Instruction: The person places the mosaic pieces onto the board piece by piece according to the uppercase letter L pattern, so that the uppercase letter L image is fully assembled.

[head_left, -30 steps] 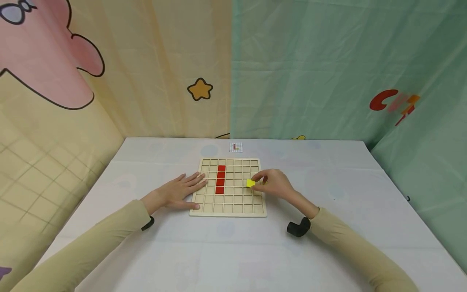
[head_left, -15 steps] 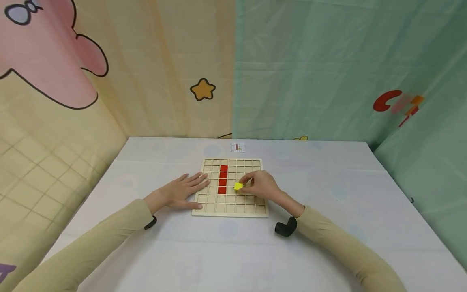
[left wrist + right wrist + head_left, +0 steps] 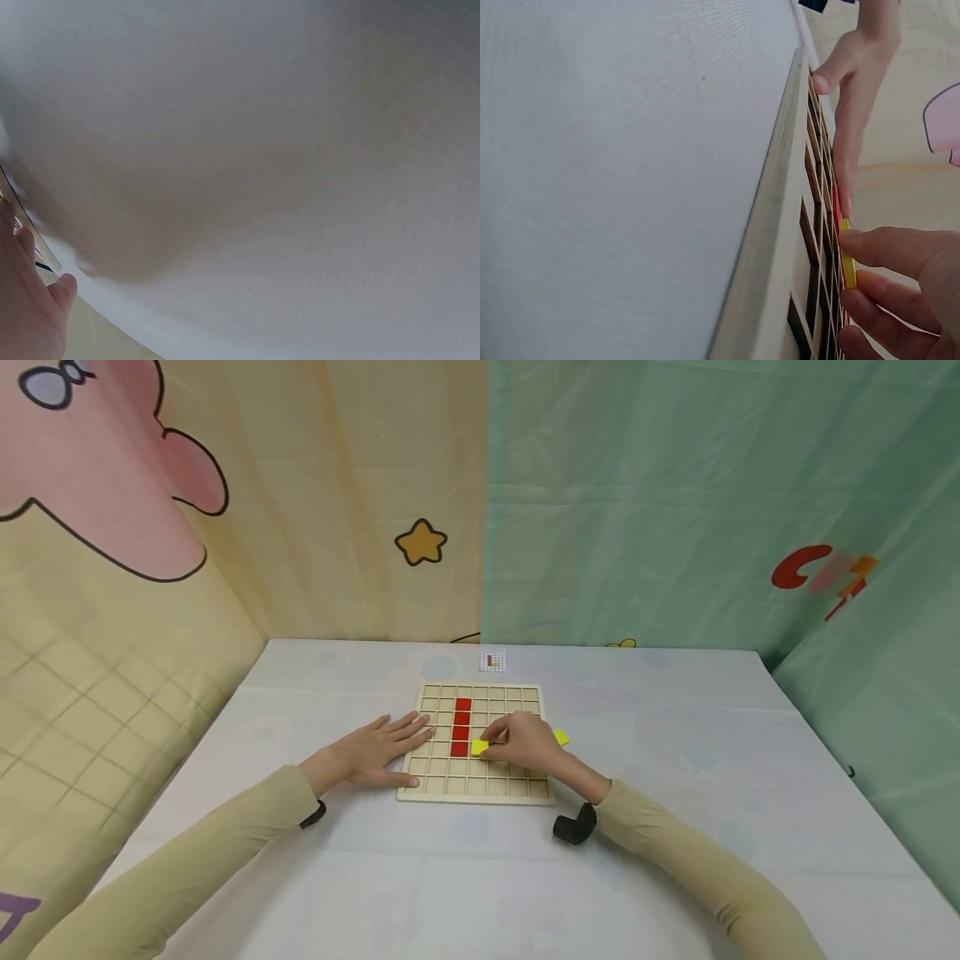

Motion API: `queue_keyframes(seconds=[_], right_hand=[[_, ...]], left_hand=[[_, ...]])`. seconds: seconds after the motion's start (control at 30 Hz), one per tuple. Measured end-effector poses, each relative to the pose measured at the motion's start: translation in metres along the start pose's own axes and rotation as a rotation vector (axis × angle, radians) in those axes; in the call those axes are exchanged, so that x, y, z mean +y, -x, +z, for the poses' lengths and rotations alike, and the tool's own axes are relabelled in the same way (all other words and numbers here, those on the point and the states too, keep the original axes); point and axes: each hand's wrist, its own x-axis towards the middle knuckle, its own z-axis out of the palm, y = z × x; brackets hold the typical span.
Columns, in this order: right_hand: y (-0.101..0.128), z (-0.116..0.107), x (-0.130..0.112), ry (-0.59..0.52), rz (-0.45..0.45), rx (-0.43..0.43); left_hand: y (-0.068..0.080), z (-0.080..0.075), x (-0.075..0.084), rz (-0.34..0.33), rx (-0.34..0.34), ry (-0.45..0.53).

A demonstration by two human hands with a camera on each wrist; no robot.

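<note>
A wooden grid board [image 3: 476, 793] lies flat on the white surface [image 3: 465, 877], and everything else sits in relation to it. The right hand [image 3: 525, 745] is over the board's middle, its fingers [image 3: 889, 251] curled and pinching a yellow tile [image 3: 479, 747] between thumb and fingertips. That tile is at a cell just to the right of the lowest piece in the column of red tiles [image 3: 461, 727], which fills four cells running from near the board's far edge toward its middle. In the right wrist view the yellow tile shows edge-on, right at the grid's top face; whether it is fully seated in its cell cannot be told. The left hand [image 3: 378, 752] lies flat, fingers straight and spread, resting partly on the board's left edge and partly on the surface beside it, holding nothing. A second yellow tile [image 3: 561, 737] lies on the surface just off the board's right edge. A small pattern card [image 3: 492, 662] lies on the surface beyond the board's far edge.
</note>
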Motion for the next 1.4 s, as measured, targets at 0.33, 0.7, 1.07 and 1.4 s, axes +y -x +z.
queue_keyframes(seconds=[0.33, 0.7, 1.07, 1.4], right_hand=[[-0.0025, 0.0042, 0.0002, 0.026, 0.005, -0.002], [-0.0041, 0.0063, -0.0005, 0.05, 0.026, -0.002], [-0.0033, 0.0049, 0.0001, 0.058, 0.012, -0.008], [-0.0012, 0.0023, -0.0028, 0.052, 0.02, -0.021]], left_hand=[[-0.0011, 0.0022, -0.0005, 0.009, 0.022, 0.023], [-0.0012, 0.0019, -0.0007, -0.013, -0.005, -0.007], [-0.0023, 0.0007, 0.0006, -0.024, -0.022, -0.011], [-0.0025, 0.0006, 0.0007, -0.02, -0.017, -0.007]])
